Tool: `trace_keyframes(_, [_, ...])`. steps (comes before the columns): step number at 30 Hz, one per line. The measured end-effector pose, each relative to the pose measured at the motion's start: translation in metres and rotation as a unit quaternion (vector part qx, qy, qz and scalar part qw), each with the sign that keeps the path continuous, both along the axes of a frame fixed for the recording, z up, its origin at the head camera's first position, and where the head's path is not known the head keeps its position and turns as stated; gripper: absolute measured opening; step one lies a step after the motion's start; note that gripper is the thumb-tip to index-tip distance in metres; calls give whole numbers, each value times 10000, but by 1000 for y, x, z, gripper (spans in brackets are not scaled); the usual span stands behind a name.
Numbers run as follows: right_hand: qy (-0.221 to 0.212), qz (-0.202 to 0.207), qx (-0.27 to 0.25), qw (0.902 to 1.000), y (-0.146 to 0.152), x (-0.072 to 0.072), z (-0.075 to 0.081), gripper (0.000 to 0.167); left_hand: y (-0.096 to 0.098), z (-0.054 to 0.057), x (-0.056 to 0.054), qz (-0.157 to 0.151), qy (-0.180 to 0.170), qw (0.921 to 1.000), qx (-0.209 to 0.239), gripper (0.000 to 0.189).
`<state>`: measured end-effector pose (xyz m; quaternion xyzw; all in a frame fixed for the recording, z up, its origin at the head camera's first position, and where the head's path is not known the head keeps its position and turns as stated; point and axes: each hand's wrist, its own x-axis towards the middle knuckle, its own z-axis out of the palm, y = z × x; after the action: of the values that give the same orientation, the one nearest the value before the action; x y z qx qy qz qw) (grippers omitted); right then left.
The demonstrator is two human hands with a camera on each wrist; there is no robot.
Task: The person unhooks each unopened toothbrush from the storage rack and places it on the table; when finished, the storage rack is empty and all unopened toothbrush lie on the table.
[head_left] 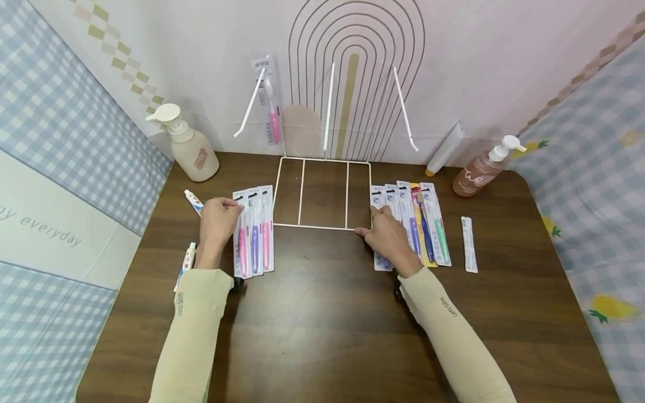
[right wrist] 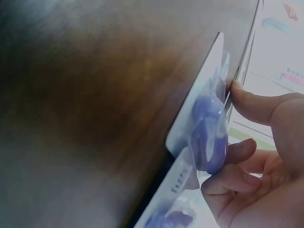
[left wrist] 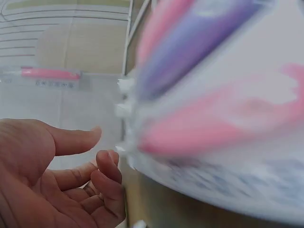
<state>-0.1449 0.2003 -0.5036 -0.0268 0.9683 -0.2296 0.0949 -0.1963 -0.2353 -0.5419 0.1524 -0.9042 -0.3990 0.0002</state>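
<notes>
My left hand is at the upper end of the leftmost packaged toothbrush, one of three in pink and purple lying side by side. In the left wrist view, its thumb and bent fingers are apart with nothing between them; the packs are blurred. Over the left part of a second row, my right hand has its thumb stretched toward the front right corner of a white wire rack. In the right wrist view, its fingertips are right at the clear blister of a purple toothbrush.
Three white hooks jut from the rack; a packaged pink toothbrush hangs at the left one. Pump bottles stand at either side. A tube with an orange cap leans behind. Small toothpaste tubes and a narrow packet lie outward.
</notes>
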Motion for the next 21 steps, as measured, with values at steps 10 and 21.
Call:
trace_keyframes(10, [-3,-11,-38,10000,-4,5,0,88,56,114,-8,-323,221,9990,212,35])
trace_keyframes(21, [-175,-130,-9,9998,-7,9,16,86,90,156,-63,-232,1027,9927,590,37])
